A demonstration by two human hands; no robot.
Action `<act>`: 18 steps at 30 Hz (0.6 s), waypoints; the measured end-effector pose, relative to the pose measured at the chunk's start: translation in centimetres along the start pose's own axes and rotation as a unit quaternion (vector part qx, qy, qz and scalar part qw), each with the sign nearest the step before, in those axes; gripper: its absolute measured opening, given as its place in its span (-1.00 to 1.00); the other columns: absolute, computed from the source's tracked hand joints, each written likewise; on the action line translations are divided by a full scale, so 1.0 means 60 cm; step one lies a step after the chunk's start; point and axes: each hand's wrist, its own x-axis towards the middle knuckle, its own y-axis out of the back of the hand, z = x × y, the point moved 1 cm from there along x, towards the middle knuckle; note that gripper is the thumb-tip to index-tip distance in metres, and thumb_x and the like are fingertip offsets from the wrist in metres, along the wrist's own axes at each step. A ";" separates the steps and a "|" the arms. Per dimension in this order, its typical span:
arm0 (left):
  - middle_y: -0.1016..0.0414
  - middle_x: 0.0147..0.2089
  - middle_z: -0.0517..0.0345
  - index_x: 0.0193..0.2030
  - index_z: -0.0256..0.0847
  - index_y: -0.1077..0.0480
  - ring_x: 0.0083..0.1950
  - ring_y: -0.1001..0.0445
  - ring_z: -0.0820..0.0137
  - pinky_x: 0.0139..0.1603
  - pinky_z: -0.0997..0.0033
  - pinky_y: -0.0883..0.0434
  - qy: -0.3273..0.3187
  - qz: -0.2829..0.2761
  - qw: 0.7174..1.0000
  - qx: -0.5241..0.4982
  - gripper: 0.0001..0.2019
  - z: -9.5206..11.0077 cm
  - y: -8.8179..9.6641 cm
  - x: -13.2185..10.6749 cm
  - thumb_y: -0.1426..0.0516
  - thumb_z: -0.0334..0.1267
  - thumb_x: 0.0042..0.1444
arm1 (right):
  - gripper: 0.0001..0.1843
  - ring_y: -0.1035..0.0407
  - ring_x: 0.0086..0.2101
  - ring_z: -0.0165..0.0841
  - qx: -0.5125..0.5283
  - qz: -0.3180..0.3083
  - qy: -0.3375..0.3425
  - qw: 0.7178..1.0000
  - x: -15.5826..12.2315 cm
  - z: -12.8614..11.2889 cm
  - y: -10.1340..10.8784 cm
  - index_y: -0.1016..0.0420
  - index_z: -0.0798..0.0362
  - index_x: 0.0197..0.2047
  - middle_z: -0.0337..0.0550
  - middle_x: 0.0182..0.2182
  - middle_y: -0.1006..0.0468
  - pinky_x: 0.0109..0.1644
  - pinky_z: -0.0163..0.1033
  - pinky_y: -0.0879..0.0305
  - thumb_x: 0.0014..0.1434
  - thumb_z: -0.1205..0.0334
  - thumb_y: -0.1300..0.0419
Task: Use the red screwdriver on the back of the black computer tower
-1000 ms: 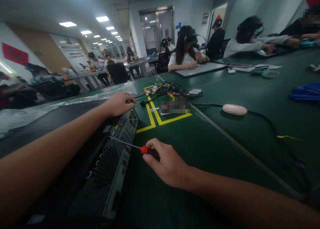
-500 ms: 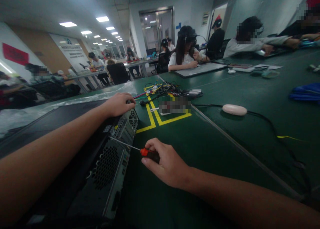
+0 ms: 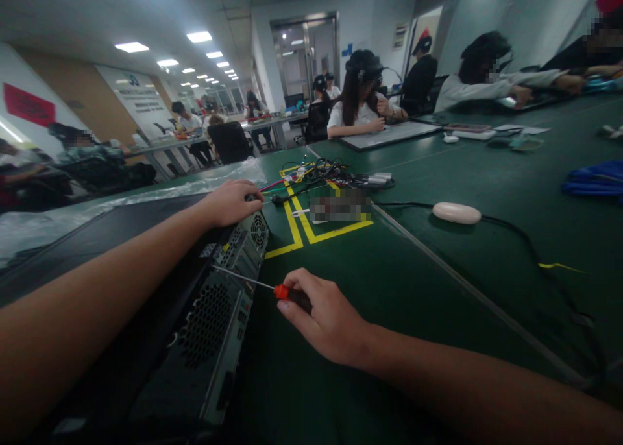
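Note:
A black desktop computer case (image 3: 146,289) lies on its side on the green table (image 3: 438,289), its perforated rear panel facing right. My left hand (image 3: 232,202) rests curled over the far top corner of the case, by the fan grille. My right hand (image 3: 325,315) is closed round the handle of a red and black screwdriver (image 3: 285,292). The thin shaft runs left, and its tip touches the rear panel's upper edge.
Yellow tape lines (image 3: 302,228), a tangle of cables (image 3: 326,172), clear plastic wrap (image 3: 146,192) and a white oval device (image 3: 456,213) with a black cord lie beyond. A blue object (image 3: 596,179) is at right. Several people sit at tables behind.
My right hand shifts slightly on the screwdriver handle, dipping a little and coming back; the tip stays on the case. My left hand has not moved.

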 end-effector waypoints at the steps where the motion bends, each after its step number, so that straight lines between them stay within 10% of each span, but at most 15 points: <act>1: -0.62 0.20 -0.16 -0.04 -0.24 -0.65 0.30 -0.52 0.01 0.42 0.04 -0.36 -0.001 0.002 1.000 -0.001 -0.49 0.000 0.000 0.000 0.03 -0.01 0.21 | -0.90 -0.44 -0.33 -0.34 -0.003 0.002 0.002 1.000 0.000 0.000 0.000 -0.45 0.03 -0.05 -0.19 -0.26 -0.56 -0.21 -0.22 -0.30 0.40 0.24 -0.23; 18: -0.61 0.23 -0.17 -0.02 -0.23 -0.65 0.34 -0.50 -0.01 0.44 0.03 -0.35 0.010 0.000 1.000 0.002 -0.48 0.001 0.000 -0.001 0.03 0.01 0.20 | -0.78 -0.46 -0.29 -0.30 -0.013 0.013 0.010 1.000 -0.001 0.007 -0.003 -0.39 0.00 -0.01 -0.19 -0.23 -0.57 -0.12 -0.16 -0.35 0.32 0.24 -0.31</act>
